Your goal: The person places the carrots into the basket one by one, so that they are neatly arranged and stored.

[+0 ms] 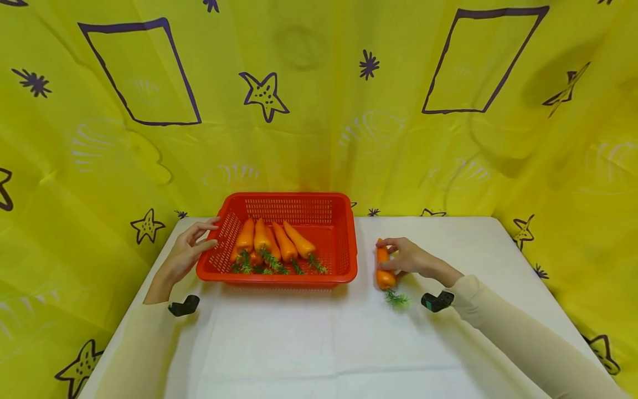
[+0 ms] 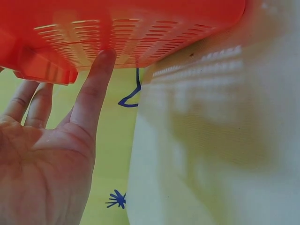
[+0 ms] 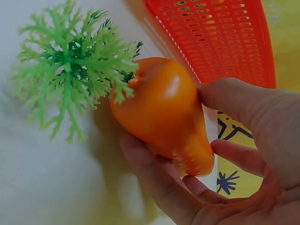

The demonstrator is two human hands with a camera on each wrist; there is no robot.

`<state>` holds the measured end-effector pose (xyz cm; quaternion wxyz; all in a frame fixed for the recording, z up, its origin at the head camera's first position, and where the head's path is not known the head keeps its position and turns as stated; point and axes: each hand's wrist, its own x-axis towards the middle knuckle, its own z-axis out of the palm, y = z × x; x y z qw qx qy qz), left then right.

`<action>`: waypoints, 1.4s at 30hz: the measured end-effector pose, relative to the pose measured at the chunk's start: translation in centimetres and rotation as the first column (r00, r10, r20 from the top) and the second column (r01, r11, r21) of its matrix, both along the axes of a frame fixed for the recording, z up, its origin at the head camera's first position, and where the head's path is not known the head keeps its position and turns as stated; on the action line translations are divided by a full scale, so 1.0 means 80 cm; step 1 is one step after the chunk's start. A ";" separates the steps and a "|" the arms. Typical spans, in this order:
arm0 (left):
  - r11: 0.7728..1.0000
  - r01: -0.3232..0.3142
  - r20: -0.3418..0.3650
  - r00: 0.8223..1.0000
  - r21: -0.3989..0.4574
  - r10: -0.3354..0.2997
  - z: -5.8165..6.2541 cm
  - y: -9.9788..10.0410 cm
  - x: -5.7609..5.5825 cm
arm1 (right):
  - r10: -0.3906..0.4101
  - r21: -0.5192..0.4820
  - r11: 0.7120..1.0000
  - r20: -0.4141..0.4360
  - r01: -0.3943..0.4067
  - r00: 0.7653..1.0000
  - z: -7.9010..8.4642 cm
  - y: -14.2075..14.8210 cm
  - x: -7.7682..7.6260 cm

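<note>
My right hand [image 1: 406, 257] grips an orange carrot [image 1: 382, 266] over the table, right of the basket. In the right wrist view, thumb and fingers sit on either side of that carrot [image 3: 164, 108], its thick end and frilly green leaves [image 3: 68, 65] turned towards the camera. A red plastic basket [image 1: 279, 278] with slotted walls stands left of it, holding several similar carrots [image 1: 299, 241] with leaves towards its front. My left hand [image 1: 186, 252] touches the basket's left side, and the left wrist view has its straight thumb [image 2: 96, 89] against the slotted wall [image 2: 159, 33].
A white cloth covers the table [image 1: 299, 343]. Yellow curtains [image 1: 319, 133] with drawn stars and frames stand close behind the basket and along both sides. Small black devices [image 1: 437, 301] are at both wrists.
</note>
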<state>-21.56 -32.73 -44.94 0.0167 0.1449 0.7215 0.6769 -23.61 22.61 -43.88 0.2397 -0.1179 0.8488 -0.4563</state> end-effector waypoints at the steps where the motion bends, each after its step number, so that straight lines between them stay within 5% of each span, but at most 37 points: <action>1: 1.000 -0.005 -0.005 1.000 -0.008 0.005 0.000 0.000 0.000 | 0.003 0.001 1.000 -0.001 -0.003 1.000 0.002 0.002 0.000; 9: 1.000 -0.017 -0.007 1.000 -0.012 0.017 0.002 0.001 0.001 | 0.017 -0.046 0.999 0.003 -0.017 1.000 0.027 0.011 -0.002; 25: 1.000 0.009 0.007 1.000 0.020 -0.009 -0.002 -0.002 0.002 | 0.112 -0.032 0.993 -0.104 -0.116 0.988 0.124 0.015 -0.017; 42: 0.999 0.019 0.010 1.000 0.042 -0.019 -0.002 -0.001 0.003 | 0.238 -0.024 0.968 -0.207 -0.249 0.949 0.161 -0.072 -0.056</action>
